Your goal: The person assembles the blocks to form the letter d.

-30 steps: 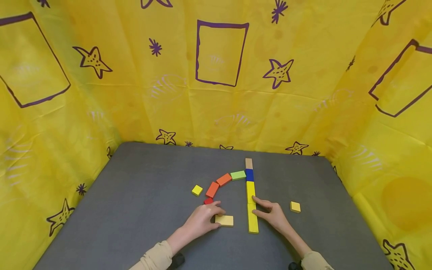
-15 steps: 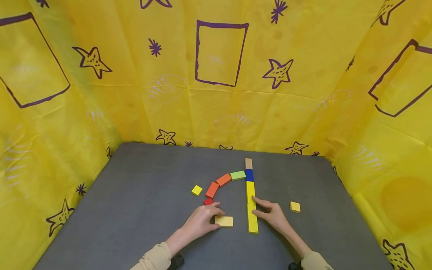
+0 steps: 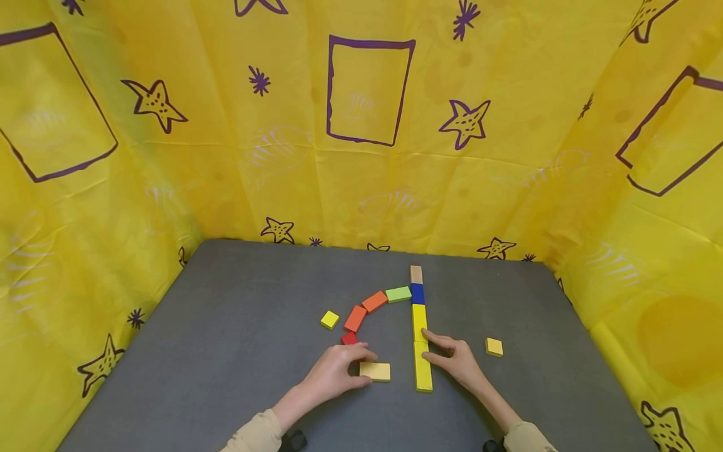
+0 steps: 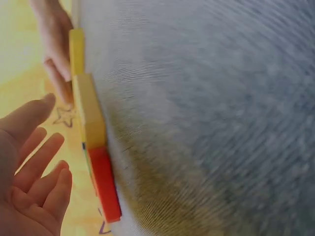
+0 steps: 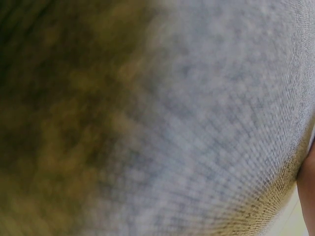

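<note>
My left hand is beside a cream rectangular block lying flat on the grey table. In the left wrist view its spread fingers and thumb stand a little apart from this cream block; a red block is next to it. My right hand has its index finger and thumb extended, tips at the right side of two long yellow blocks laid end to end. The right wrist view holds mostly blurred cloth, with skin at its edge.
Beyond the yellow blocks the straight row continues with a blue block and a tan block. A light green block and orange blocks curve left from it. Loose yellow and pale yellow blocks lie either side.
My left fingers have loosened from the cream block and drawn slightly apart from it. The right hand and the blocks stay as they were.
</note>
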Tool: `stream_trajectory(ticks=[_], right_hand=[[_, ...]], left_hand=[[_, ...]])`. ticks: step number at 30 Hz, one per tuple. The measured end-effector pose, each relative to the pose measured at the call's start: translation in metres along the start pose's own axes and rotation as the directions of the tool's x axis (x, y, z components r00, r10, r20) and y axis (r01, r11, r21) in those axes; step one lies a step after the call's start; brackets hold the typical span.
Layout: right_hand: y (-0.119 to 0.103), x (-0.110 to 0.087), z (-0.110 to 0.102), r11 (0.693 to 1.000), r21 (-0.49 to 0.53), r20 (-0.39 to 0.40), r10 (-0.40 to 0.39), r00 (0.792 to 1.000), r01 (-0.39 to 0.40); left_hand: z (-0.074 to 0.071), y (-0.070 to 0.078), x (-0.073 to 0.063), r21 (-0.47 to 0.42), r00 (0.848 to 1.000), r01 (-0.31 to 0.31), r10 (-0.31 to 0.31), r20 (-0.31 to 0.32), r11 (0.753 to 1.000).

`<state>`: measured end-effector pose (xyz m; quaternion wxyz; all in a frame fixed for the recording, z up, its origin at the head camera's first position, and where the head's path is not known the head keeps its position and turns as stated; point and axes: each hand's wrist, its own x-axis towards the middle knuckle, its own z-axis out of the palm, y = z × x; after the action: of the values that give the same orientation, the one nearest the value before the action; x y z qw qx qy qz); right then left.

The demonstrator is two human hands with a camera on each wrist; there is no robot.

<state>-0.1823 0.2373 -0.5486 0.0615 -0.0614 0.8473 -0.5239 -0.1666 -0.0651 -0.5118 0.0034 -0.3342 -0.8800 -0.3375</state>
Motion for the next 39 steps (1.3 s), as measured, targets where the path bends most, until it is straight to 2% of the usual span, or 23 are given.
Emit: stream_trajectory(ticks=[3, 6, 10, 13, 16, 18, 23, 25, 27, 32, 39], right_hand=[[0.000, 0.000, 0.000, 1.000, -0.006, -0.006, 0.003, 1.000, -0.003], [0.000, 0.000, -0.001, 1.000, -0.015, -0.010, 0.002, 1.000, -0.003], [-0.001, 0.000, -0.001, 1.000, -0.026, -0.011, -0.002, 1.000, 0.001], [0.000, 0.000, -0.002, 1.000, -0.026, -0.012, -0.009, 1.000, 0.008], [0.000, 0.001, -0.002, 1.000, -0.017, -0.014, -0.014, 1.000, 0.014], [0.001, 0.000, -0.002, 1.000, -0.008, -0.013, -0.012, 1.000, 0.011], [0.000, 0.000, -0.001, 1.000, -0.002, -0.004, 0.002, 1.000, -0.002], [0.000, -0.001, 0.000, 1.000, 0.002, -0.003, 0.004, 1.000, -0.004], [0.000, -0.001, 0.000, 1.000, 0.003, -0.005, 0.006, 1.000, -0.006], [-0.003, -0.001, 0.001, 1.000, -0.015, -0.015, 0.014, 1.000, -0.015], [-0.027, -0.008, 0.000, 1.000, -0.013, -0.011, 0.009, 1.000, -0.009]], left_hand=[[-0.008, -0.003, 0.000, -0.067, 0.997, 0.018, -0.023, -0.070, 0.998], [-0.018, -0.012, -0.001, -0.124, 0.985, 0.055, -0.074, -0.155, 0.991], [-0.034, -0.031, 0.000, -0.181, 0.951, 0.146, -0.188, -0.246, 0.973], [-0.046, -0.046, 0.003, -0.166, 0.926, 0.221, -0.261, -0.272, 0.961], [-0.055, -0.062, 0.006, -0.173, 0.921, 0.270, -0.306, -0.240, 0.947], [-0.059, -0.073, 0.009, -0.198, 0.928, 0.285, -0.322, -0.189, 0.938], [-0.064, -0.097, 0.013, -0.284, 0.961, 0.256, -0.275, -0.026, 0.924], [-0.066, -0.103, 0.014, -0.313, 0.969, 0.242, -0.246, 0.028, 0.918], [-0.066, -0.108, 0.016, -0.334, 0.968, 0.251, -0.243, 0.067, 0.908], [-0.065, -0.115, 0.018, -0.337, 0.961, 0.277, -0.259, 0.098, 0.900], [-0.064, -0.118, 0.020, -0.324, 0.961, 0.276, -0.256, 0.103, 0.905]])
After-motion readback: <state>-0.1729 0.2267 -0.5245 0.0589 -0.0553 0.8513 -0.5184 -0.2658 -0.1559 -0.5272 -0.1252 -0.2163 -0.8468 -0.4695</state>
